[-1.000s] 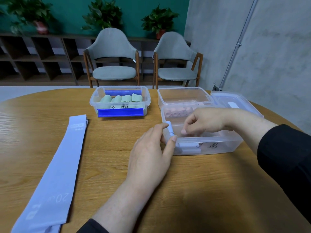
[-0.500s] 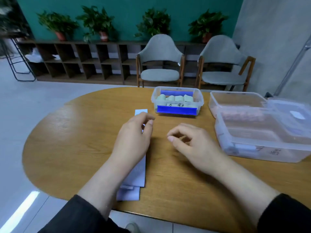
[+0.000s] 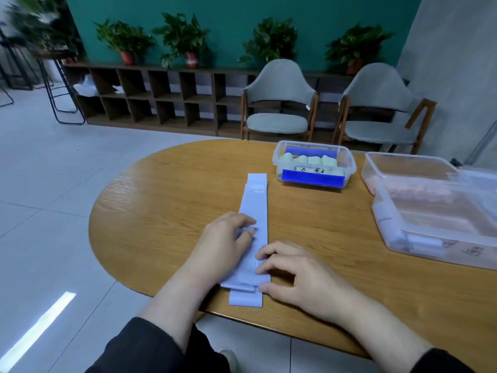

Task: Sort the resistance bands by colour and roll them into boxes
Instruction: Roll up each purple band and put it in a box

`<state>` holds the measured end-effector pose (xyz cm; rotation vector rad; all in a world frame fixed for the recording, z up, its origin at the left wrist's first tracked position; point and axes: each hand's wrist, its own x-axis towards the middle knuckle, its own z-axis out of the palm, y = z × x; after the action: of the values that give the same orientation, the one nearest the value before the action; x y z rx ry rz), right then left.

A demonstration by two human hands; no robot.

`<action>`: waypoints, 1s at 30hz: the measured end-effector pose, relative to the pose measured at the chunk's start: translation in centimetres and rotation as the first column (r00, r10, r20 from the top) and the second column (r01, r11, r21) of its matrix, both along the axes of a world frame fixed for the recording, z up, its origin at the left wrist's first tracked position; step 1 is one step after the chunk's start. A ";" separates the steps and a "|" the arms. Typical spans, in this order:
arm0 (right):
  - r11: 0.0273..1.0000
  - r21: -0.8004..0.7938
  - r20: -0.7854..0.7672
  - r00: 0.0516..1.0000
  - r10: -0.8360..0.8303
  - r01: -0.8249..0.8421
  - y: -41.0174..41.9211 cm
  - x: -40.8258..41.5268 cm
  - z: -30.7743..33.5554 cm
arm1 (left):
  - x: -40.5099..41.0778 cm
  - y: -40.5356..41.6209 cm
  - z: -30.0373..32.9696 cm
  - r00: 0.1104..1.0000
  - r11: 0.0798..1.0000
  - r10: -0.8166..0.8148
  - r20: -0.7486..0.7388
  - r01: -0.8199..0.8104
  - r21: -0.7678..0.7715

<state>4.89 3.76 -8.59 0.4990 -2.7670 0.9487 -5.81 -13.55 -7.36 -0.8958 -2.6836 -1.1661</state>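
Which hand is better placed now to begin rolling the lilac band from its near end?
Probably the right hand: its fingertips rest on the flat lilac band close to its near end at the table edge. The left hand presses the band farther up, so it can steady it.

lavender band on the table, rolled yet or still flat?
Flat. The lavender band lies stretched along the table, with no roll visible. The left hand and right hand rest on its near end.
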 end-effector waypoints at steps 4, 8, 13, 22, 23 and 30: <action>0.975 -0.176 -0.081 0.985 -0.152 0.136 -0.4 0.3 0.4 | 0.9 -0.2 1.0 0.982 0.977 0.155 -0.107 -0.136 0.166; 0.880 -0.368 -0.124 0.921 -0.368 0.302 -0.6 0.2 2.0 | 3.8 -0.5 2.3 0.984 0.960 0.178 0.025 -0.179 0.215; 0.918 -0.281 -0.270 0.895 -0.355 0.280 -2.1 0.6 4.2 | 6.3 1.1 4.1 0.961 0.950 -0.025 0.275 -0.063 0.306; 0.857 -0.421 -0.183 0.898 -0.400 0.297 0.7 1.8 7.7 | 5.9 1.3 10.3 0.995 0.972 -0.099 0.025 0.091 0.218; 0.850 -0.448 -0.107 0.927 -0.359 0.277 1.3 1.7 7.9 | 6.0 1.5 11.3 0.988 0.968 -0.151 0.030 0.142 0.209; 0.680 -0.727 0.072 0.995 -0.069 0.099 3.1 2.3 8.9 | 6.0 4.4 16.2 0.952 0.919 -0.306 -0.030 0.303 0.250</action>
<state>7.14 6.85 0.31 0.2026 -2.1168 1.9043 0.22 -9.17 8.86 -1.2951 -2.3817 -1.5327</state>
